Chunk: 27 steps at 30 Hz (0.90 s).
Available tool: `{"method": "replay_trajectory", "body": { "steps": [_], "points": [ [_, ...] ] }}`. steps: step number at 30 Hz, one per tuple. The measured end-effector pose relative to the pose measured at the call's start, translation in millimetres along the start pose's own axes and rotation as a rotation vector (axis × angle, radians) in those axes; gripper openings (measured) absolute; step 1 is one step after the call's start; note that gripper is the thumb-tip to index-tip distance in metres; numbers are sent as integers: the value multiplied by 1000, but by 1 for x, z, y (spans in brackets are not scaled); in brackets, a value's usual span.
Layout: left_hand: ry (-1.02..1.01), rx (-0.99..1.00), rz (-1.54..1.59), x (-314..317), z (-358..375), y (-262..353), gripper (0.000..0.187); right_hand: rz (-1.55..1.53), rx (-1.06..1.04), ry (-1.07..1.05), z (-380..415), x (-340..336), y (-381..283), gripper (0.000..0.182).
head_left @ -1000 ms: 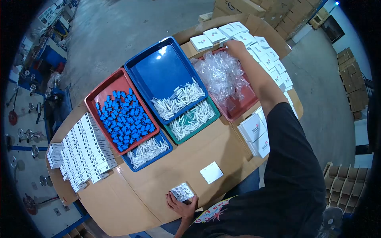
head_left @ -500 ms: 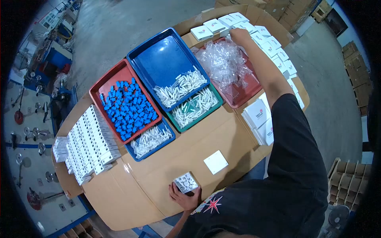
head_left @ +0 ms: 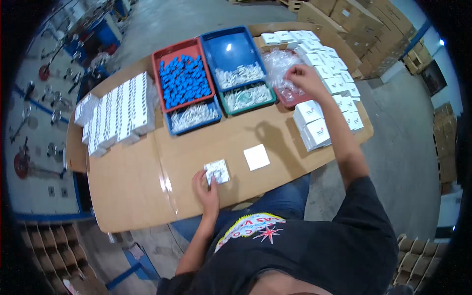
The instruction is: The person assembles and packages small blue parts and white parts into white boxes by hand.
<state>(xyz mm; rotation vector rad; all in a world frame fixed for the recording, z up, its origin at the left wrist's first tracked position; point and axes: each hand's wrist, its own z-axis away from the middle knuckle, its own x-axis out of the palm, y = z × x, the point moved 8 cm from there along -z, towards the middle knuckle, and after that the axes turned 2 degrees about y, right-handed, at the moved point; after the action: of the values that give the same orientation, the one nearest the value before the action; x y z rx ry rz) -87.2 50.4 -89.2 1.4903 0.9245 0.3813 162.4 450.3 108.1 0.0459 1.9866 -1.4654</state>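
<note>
My left hand grips a white square plastic housing at its left and near edges, thumb over the top, on the cardboard surface. Fine detail on the housing's upper face is blurred. To its right, apart from both hands, lies a flat white square plate. My right hand is over the right side of the red tray of clear plastic bags. Its fingers are curled into a pinch, and whatever may be between them cannot be made out.
A red tray holds blue parts. Blue and green trays hold small white pieces, as does a lower blue tray. White boxes stand at right; stacked white units fill the left.
My right hand has come back from the far white boxes toward me, over the plastic bags. My left thumb now lies over the housing's top. The camera view has shifted.
</note>
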Motion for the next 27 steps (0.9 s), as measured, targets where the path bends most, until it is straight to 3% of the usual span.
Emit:
{"method": "replay_trajectory", "body": {
  "steps": [2, 5, 7, 10, 15, 17, 23, 27],
  "points": [
    [-146, -201, 258, 28, -3, 19, 30, -203, 126, -110, 65, 56, -14, 10],
    [-328, -250, 542, 62, -5, 81, 31, -315, 110, -129, 145, 128, -24, 8],
    [-295, -308, 547, 72, -2, 87, 31, -528, 194, -107, 186, 159, -16, 9],
    [-205, -287, 531, 76, 1, 76, 33, -600, 307, -46, 228, 179, -11, 8],
    [-126, -209, 492, 66, 12, 78, 30, -766, 375, -94, 258, 185, 1, 6],
    [-40, -68, 476, 56, 16, 90, 30, -874, 434, -79, 261, 187, -6, 7],
    [0, 21, 436, 46, 16, 90, 29, -804, 432, -160, 255, 197, -16, 7],
    [-5, -66, 415, 42, 13, 83, 31, -855, 452, -244, 254, 204, -9, 7]
  ]
}}
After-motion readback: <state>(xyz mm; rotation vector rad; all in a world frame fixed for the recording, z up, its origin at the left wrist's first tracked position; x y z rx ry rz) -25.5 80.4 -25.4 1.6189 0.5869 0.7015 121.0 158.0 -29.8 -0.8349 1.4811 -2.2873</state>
